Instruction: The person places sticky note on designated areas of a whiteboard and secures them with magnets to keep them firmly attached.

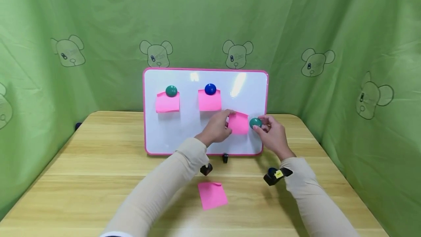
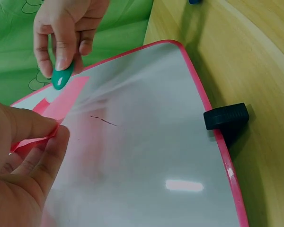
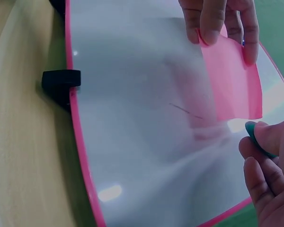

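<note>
My left hand (image 1: 217, 126) pinches a pink sticky note (image 1: 238, 123) by its left edge, in front of the right part of a pink-framed whiteboard (image 1: 177, 134). In the right wrist view that note (image 3: 234, 82) stands off the board surface, its reflection beside it. Just right of the note, my right hand (image 1: 273, 134) holds a round green magnet (image 1: 255, 123) between thumb and fingers. The left wrist view shows this magnet (image 2: 62, 78) edge-on, close above the note's far end. Higher on the board, a green magnet (image 1: 171, 91) and a blue magnet (image 1: 210, 89) each sit on a pink note.
Another pink sticky note (image 1: 212, 195) lies on the wooden table (image 1: 108, 164) before the board. A black foot (image 2: 226, 116) clips the board's lower edge. Behind the table hangs a green curtain (image 1: 197, 10) with bear outlines.
</note>
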Demonstrator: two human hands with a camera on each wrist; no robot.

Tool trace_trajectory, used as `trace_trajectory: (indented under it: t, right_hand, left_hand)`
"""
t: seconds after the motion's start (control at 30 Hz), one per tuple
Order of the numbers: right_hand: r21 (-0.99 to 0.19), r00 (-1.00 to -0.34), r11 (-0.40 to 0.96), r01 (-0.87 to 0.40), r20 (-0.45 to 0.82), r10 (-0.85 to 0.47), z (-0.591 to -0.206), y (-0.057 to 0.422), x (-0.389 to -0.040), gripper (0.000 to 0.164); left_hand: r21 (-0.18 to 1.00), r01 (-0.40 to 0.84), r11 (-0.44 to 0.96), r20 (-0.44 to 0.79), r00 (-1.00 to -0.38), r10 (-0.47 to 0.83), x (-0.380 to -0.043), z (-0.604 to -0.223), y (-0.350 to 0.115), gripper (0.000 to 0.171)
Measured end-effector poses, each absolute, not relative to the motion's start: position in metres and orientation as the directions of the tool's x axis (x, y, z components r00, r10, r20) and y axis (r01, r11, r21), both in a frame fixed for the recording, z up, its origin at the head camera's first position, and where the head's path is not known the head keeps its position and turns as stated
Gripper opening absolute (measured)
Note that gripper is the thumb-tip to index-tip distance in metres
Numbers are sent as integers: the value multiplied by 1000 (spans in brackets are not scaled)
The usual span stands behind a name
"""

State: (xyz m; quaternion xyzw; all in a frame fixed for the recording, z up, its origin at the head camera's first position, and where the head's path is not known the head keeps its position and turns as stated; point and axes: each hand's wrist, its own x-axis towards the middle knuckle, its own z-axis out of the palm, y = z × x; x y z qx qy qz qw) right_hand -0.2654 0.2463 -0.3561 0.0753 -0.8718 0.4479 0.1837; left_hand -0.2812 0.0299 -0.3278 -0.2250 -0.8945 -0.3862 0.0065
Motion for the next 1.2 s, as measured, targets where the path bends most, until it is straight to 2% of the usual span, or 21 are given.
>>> trace_trajectory:
  t: [0.2,0.5,0.77,1.03,1.2]
  right_hand:
    - [-769,-903,548,-329,426,55,-350,245,-268,40]
    - [-802,-908,510,-312,409,89,-342,240,-271,42]
    - [-813,-904,482,-326,417,92,-334,234,-276,41]
    - [-819,-913,483,-309,397,90,-331,228,-281,38]
    - [-818,-915,493,-296,390,98,-327,225,-284,38]
  left_hand:
    - [687,421,593,240,-901,362,-286,-325,37,60]
    - [719,413,558,262,-906,334,-289,-323,47,62]
    - [685,430,588,281,-901,331,-293,-319,51,61]
    - [721,397,568,273,-916,295,-297,-319,53,41]
    - [740,377,557,272,-925,265,-298,-314,56,39]
